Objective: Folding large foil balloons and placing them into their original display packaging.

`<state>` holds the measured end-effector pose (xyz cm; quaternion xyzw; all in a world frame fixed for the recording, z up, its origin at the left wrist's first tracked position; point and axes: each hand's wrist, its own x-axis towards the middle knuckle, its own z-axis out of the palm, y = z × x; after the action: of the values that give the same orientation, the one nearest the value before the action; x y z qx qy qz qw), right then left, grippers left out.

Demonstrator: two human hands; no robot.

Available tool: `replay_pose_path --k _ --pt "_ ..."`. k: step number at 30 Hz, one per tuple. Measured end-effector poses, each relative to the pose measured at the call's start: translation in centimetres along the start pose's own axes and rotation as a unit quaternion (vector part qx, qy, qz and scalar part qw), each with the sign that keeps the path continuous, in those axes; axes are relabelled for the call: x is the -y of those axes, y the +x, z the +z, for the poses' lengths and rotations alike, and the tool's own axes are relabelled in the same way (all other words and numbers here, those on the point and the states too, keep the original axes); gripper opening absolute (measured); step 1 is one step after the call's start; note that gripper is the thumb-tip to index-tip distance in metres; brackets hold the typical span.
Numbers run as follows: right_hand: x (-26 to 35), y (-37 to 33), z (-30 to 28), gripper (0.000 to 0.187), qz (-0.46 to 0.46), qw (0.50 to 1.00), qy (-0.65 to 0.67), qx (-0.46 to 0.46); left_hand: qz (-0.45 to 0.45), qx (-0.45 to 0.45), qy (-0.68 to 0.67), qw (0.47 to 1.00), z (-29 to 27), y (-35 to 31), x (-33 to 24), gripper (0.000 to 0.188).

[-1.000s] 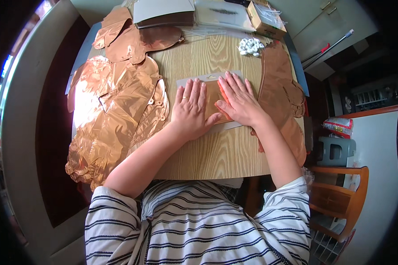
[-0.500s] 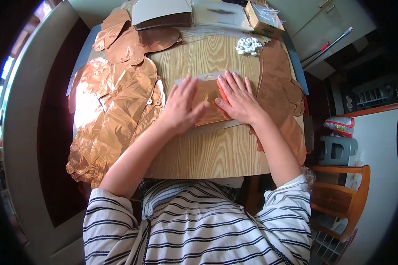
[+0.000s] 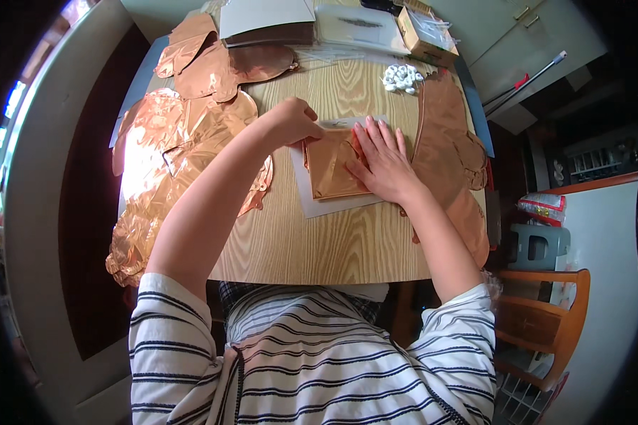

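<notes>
A copper-coloured foil balloon (image 3: 331, 173), folded into a flat rectangle, lies on a pale grey card or sleeve (image 3: 319, 208) on the table before me. My right hand (image 3: 385, 161) rests flat over its right part, fingers extended, with a bit of orange-red showing beside them. At the upper left corner, my left hand (image 3: 294, 122) has its fingers curled together and appears to pinch the foil's edge; the fingertips are partly hidden. Left of my arm spreads a shiny heap of copper foil balloons (image 3: 191, 152).
More flat copper balloons (image 3: 450, 142) lie at the right edge. Small white rolled pieces (image 3: 402, 78) sit at the back right. Behind are a stack of white cards (image 3: 266, 21), clear plastic sleeves (image 3: 361, 30) and a cardboard box (image 3: 427, 37). A wooden chair (image 3: 546, 319) stands at right.
My left hand has moved up from beside the foil to its upper left corner, and its fingers have closed. The right hand stays flat on the foil. More of the grey card shows at left.
</notes>
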<state>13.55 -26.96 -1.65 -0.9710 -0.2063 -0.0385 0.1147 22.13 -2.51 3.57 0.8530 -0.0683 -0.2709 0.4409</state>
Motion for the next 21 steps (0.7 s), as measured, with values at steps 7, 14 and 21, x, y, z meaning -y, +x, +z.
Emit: replay_pose_path --k 7,14,21 --pt "0.0 -0.1 0.0 0.082 0.004 1.0 0.002 0.008 0.03 -0.109 -0.128 0.985 3.1 -3.0 1.9 0.061" --pt "-0.1 2.5 -2.6 0.065 -0.045 0.995 0.075 -0.057 0.067 -0.187 -0.049 0.979 4.0 -4.2 1.9 0.065" --pt "3.3 9.5 -4.4 0.029 -0.012 0.94 0.305 0.15 0.086 -0.19 -0.052 0.977 4.2 -4.4 2.2 0.068"
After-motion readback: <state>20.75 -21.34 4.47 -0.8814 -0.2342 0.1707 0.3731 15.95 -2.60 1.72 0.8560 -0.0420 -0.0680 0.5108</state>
